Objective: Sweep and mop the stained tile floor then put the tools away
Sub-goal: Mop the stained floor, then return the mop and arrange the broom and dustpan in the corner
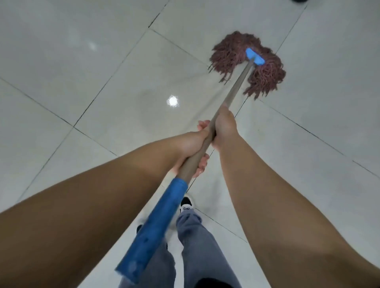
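Note:
A mop with reddish-brown strings [232, 55] and a blue clamp [254, 57] lies spread on the pale tile floor [82, 61] at the upper right. Its grey-brown handle [236, 86] runs down toward me and ends in a blue grip sleeve [156, 226]. My right hand [225, 125] grips the handle farther along toward the mop head. Just behind it, my left hand [192, 144] grips the handle above the blue sleeve, fingers curled round it.
Large glossy tiles with dark grout lines [92, 98] fill the view, and a ceiling light reflects at the centre [172, 101]. My legs in grey trousers [197, 246] and a dark-and-white shoe [186, 203] stand below the handle. A dark object [299, 1] shows at the top edge.

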A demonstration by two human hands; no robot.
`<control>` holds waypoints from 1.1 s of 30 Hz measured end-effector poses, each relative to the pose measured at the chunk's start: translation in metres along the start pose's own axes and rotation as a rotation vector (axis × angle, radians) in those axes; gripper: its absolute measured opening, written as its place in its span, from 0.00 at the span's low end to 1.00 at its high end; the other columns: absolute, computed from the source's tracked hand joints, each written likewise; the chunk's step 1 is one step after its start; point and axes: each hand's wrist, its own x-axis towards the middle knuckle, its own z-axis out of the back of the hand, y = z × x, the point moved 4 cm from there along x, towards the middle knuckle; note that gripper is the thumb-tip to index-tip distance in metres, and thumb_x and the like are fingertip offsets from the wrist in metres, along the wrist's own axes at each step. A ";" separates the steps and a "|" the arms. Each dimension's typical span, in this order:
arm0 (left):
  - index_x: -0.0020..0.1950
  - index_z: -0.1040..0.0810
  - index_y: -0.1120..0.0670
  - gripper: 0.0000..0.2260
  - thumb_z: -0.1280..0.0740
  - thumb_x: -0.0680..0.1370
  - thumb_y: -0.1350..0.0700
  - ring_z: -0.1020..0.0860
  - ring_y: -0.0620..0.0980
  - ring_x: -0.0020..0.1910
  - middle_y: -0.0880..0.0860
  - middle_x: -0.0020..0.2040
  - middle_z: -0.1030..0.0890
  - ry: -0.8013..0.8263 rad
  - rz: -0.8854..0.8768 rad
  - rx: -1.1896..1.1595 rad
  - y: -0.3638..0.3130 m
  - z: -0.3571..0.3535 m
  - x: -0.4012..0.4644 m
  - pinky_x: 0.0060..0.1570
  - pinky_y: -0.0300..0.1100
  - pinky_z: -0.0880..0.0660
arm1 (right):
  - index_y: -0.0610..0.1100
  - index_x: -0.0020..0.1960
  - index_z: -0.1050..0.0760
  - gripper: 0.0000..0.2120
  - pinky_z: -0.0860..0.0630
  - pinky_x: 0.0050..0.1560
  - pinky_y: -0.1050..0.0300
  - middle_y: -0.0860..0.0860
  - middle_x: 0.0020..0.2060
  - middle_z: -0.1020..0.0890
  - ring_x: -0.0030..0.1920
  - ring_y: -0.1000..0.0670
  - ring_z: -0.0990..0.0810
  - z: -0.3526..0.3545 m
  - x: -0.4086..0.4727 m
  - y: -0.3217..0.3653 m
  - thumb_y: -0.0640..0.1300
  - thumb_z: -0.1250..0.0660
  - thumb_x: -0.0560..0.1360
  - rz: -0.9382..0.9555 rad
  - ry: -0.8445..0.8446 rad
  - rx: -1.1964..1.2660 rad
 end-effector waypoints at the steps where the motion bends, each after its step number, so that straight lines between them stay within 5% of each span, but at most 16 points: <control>1: 0.38 0.31 0.58 0.31 0.47 0.73 0.29 0.33 0.46 0.15 0.50 0.19 0.31 0.025 -0.012 -0.020 -0.011 -0.007 -0.009 0.18 0.30 0.33 | 0.46 0.63 0.36 0.18 0.22 0.37 0.56 0.42 0.51 0.27 0.41 0.46 0.24 0.003 -0.006 0.013 0.57 0.47 0.80 0.025 0.012 -0.014; 6: 0.44 0.29 0.58 0.26 0.48 0.78 0.35 0.28 0.50 0.19 0.55 0.21 0.28 0.039 -0.224 -0.139 -0.079 -0.024 -0.056 0.21 0.35 0.28 | 0.50 0.50 0.27 0.19 0.23 0.41 0.54 0.47 0.45 0.22 0.43 0.48 0.21 0.015 -0.051 0.076 0.62 0.49 0.78 0.113 0.133 -0.050; 8: 0.52 0.28 0.54 0.24 0.49 0.78 0.35 0.25 0.53 0.25 0.57 0.24 0.25 0.080 -0.346 -0.210 -0.118 -0.029 -0.084 0.26 0.38 0.25 | 0.48 0.58 0.27 0.26 0.21 0.41 0.55 0.43 0.54 0.21 0.44 0.48 0.18 0.009 -0.074 0.108 0.66 0.50 0.76 0.171 0.187 -0.056; 11: 0.70 0.36 0.46 0.26 0.52 0.78 0.34 0.22 0.55 0.36 0.59 0.37 0.19 0.174 -0.491 -0.241 -0.171 -0.041 -0.129 0.37 0.44 0.25 | 0.44 0.75 0.41 0.44 0.30 0.20 0.71 0.32 0.65 0.31 0.20 0.60 0.24 -0.008 -0.111 0.162 0.74 0.52 0.69 0.231 0.263 -0.063; 13: 0.69 0.32 0.48 0.28 0.54 0.77 0.34 0.22 0.54 0.41 0.61 0.49 0.21 0.236 -0.615 -0.187 -0.209 -0.046 -0.148 0.41 0.46 0.28 | 0.48 0.75 0.41 0.37 0.33 0.18 0.69 0.41 0.42 0.18 0.16 0.58 0.28 -0.014 -0.115 0.205 0.70 0.54 0.75 0.274 0.303 -0.015; 14: 0.63 0.27 0.48 0.27 0.55 0.78 0.34 0.23 0.54 0.40 0.61 0.50 0.22 0.242 -0.680 -0.160 -0.229 -0.048 -0.153 0.42 0.46 0.29 | 0.48 0.72 0.36 0.34 0.31 0.22 0.67 0.48 0.29 0.19 0.17 0.55 0.28 -0.016 -0.115 0.228 0.69 0.55 0.76 0.295 0.292 0.002; 16: 0.54 0.24 0.54 0.27 0.56 0.80 0.39 0.24 0.55 0.38 0.60 0.45 0.22 0.212 -0.773 -0.119 -0.271 -0.051 -0.164 0.41 0.45 0.28 | 0.46 0.67 0.29 0.36 0.27 0.33 0.61 0.52 0.21 0.22 0.25 0.51 0.24 -0.020 -0.117 0.274 0.70 0.57 0.75 0.366 0.243 -0.016; 18: 0.53 0.27 0.60 0.26 0.56 0.81 0.42 0.21 0.54 0.32 0.57 0.34 0.19 0.154 -0.860 -0.066 -0.316 -0.056 -0.175 0.38 0.43 0.25 | 0.46 0.65 0.27 0.35 0.24 0.43 0.54 0.51 0.26 0.19 0.34 0.48 0.20 -0.029 -0.122 0.313 0.69 0.58 0.76 0.459 0.233 -0.058; 20: 0.50 0.28 0.56 0.24 0.56 0.81 0.41 0.20 0.49 0.26 0.52 0.26 0.20 0.118 -0.945 0.016 -0.354 -0.063 -0.184 0.34 0.41 0.23 | 0.49 0.63 0.27 0.33 0.26 0.48 0.52 0.52 0.31 0.18 0.37 0.48 0.22 -0.037 -0.132 0.344 0.67 0.59 0.77 0.532 0.250 -0.071; 24: 0.38 0.20 0.46 0.32 0.62 0.79 0.37 0.19 0.36 0.33 0.48 0.38 0.15 0.100 -1.111 0.277 -0.412 -0.093 -0.190 0.39 0.38 0.23 | 0.62 0.50 0.26 0.27 0.30 0.42 0.62 0.63 0.33 0.17 0.42 0.61 0.22 -0.028 -0.138 0.399 0.63 0.64 0.79 0.749 0.206 -0.218; 26: 0.58 0.23 0.41 0.30 0.61 0.76 0.34 0.21 0.35 0.50 0.52 0.57 0.18 0.077 -1.230 0.417 -0.441 -0.110 -0.188 0.55 0.42 0.24 | 0.64 0.48 0.27 0.23 0.28 0.42 0.67 0.66 0.36 0.18 0.43 0.68 0.22 -0.020 -0.139 0.429 0.60 0.62 0.80 0.891 0.170 -0.261; 28: 0.75 0.43 0.48 0.33 0.56 0.75 0.33 0.28 0.42 0.65 0.51 0.68 0.28 0.016 -1.343 0.528 -0.475 -0.122 -0.181 0.65 0.45 0.31 | 0.61 0.46 0.25 0.19 0.30 0.47 0.66 0.64 0.39 0.20 0.45 0.67 0.22 -0.013 -0.133 0.466 0.60 0.54 0.80 0.986 0.118 -0.287; 31: 0.74 0.40 0.49 0.31 0.48 0.74 0.37 0.25 0.35 0.55 0.38 0.56 0.25 -0.021 -1.501 0.592 -0.530 -0.135 -0.174 0.51 0.25 0.29 | 0.48 0.50 0.20 0.18 0.29 0.50 0.62 0.51 0.49 0.20 0.49 0.57 0.22 -0.002 -0.115 0.526 0.58 0.42 0.73 1.099 0.099 -0.279; 33: 0.70 0.33 0.48 0.26 0.47 0.75 0.39 0.22 0.31 0.48 0.33 0.47 0.21 -0.098 -1.522 0.614 -0.566 -0.140 -0.165 0.44 0.23 0.29 | 0.52 0.49 0.22 0.10 0.26 0.49 0.64 0.49 0.53 0.24 0.50 0.56 0.23 0.003 -0.102 0.564 0.54 0.39 0.74 1.167 0.160 -0.321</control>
